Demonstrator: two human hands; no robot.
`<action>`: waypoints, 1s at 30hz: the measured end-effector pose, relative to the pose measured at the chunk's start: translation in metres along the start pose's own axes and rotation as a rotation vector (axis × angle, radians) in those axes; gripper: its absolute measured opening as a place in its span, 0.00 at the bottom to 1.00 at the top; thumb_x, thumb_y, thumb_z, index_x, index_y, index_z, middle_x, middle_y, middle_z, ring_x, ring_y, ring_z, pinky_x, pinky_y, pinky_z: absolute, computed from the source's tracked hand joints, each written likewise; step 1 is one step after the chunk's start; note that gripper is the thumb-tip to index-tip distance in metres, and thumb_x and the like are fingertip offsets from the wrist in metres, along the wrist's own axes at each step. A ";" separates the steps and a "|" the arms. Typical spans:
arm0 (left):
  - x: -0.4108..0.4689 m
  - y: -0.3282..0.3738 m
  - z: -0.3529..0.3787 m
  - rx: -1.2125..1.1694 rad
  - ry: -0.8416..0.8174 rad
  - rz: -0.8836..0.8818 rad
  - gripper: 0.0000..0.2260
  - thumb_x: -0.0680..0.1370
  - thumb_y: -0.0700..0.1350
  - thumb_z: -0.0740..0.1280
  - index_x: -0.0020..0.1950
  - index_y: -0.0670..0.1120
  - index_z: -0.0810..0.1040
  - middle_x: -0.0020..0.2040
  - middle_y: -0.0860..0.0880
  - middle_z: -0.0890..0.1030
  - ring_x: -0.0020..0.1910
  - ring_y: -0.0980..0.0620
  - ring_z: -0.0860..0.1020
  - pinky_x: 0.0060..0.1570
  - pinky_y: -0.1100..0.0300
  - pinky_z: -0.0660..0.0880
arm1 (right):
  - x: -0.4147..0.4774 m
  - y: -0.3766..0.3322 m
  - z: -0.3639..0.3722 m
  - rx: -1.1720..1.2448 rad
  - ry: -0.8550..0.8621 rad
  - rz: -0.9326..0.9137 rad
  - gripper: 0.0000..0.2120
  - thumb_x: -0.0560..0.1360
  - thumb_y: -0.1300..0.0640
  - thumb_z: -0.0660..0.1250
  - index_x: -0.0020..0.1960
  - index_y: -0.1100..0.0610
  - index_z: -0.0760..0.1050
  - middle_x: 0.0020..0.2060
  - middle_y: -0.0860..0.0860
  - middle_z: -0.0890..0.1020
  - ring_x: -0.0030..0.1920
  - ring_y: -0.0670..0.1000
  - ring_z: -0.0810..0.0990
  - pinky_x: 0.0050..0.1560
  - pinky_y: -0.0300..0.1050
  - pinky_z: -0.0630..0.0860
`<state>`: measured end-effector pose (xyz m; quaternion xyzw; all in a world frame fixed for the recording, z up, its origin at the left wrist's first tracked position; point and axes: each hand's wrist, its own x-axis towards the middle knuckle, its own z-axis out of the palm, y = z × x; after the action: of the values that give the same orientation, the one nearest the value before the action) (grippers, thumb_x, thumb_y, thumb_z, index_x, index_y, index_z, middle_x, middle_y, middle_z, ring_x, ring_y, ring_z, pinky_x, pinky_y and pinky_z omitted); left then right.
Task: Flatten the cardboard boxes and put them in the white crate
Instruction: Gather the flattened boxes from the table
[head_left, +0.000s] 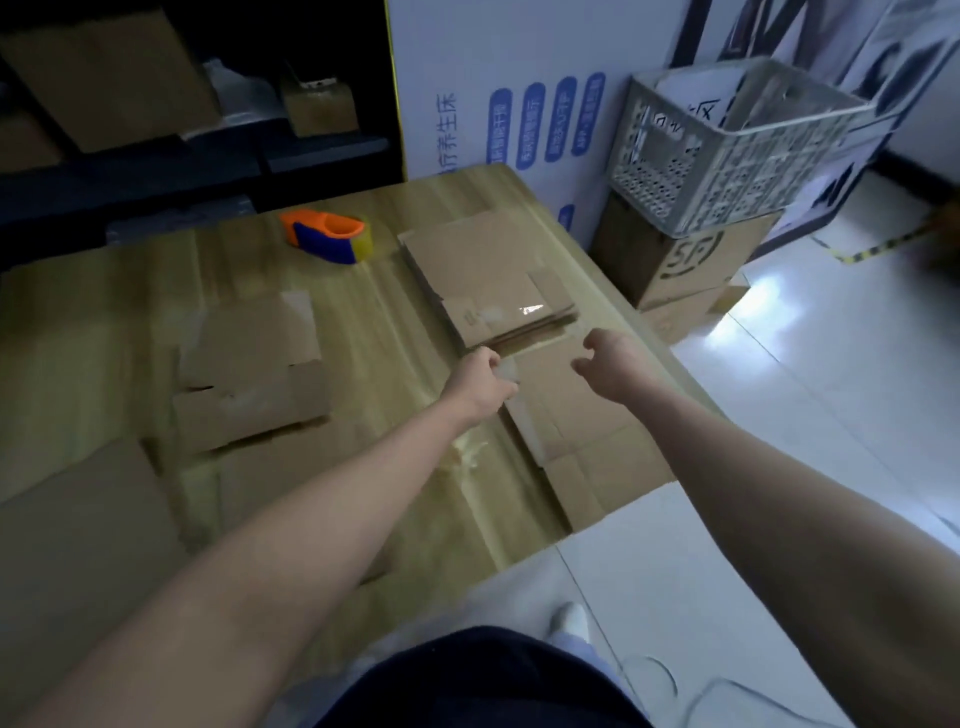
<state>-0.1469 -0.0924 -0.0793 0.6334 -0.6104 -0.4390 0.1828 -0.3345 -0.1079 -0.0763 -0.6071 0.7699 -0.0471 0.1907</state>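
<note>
- Brown cardboard lies all over the wooden table (363, 322) that I see from the head camera.
- I see a stack of flat boxes (488, 275) on the far right part of the table, with a shiny strip of tape on its top sheet.
- I see a flat piece of cardboard (582, 421) nearer to me, by the right edge of the table, just next to that stack.
- I see the left hand (480, 382) over the left edge of this near piece. Its fingers are curled in tight, and something pale and see-through shows at them, but it is too blurry for me to tell what it is.
- I see the right hand (613, 364) over the same piece, fingers bent and a bit apart, with nothing in them.
- I see a folded box (249, 369) on the left side of the table, still not fully flat.
- I see an orange and blue tape dispenser (330, 235) at the far side of the table.
- I see the white crate (727, 150) off the table, far right, on top of a brown box (675, 260) on the floor. It is well apart from both hands.
</note>
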 end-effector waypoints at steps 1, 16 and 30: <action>0.006 0.006 0.013 0.010 0.009 -0.040 0.20 0.74 0.43 0.70 0.64 0.40 0.71 0.58 0.43 0.76 0.57 0.46 0.75 0.55 0.59 0.69 | 0.007 0.016 -0.003 -0.004 -0.009 -0.006 0.21 0.77 0.51 0.65 0.66 0.60 0.70 0.62 0.59 0.75 0.62 0.59 0.73 0.57 0.48 0.70; 0.089 0.044 0.023 -0.139 0.397 -0.386 0.14 0.76 0.42 0.68 0.59 0.40 0.73 0.58 0.43 0.76 0.58 0.44 0.75 0.47 0.58 0.69 | 0.117 0.038 -0.037 0.072 -0.160 -0.230 0.22 0.78 0.50 0.63 0.67 0.61 0.68 0.61 0.60 0.75 0.59 0.59 0.75 0.50 0.44 0.69; 0.204 -0.019 -0.009 -0.380 0.270 -0.539 0.26 0.78 0.50 0.65 0.71 0.39 0.64 0.69 0.42 0.70 0.66 0.42 0.70 0.61 0.57 0.67 | 0.224 -0.004 0.014 0.284 -0.364 0.005 0.27 0.78 0.48 0.60 0.72 0.61 0.60 0.65 0.59 0.71 0.62 0.59 0.72 0.62 0.55 0.71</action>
<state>-0.1554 -0.2824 -0.1568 0.7788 -0.2990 -0.4894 0.2539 -0.3690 -0.3198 -0.1406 -0.5708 0.7100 -0.0442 0.4100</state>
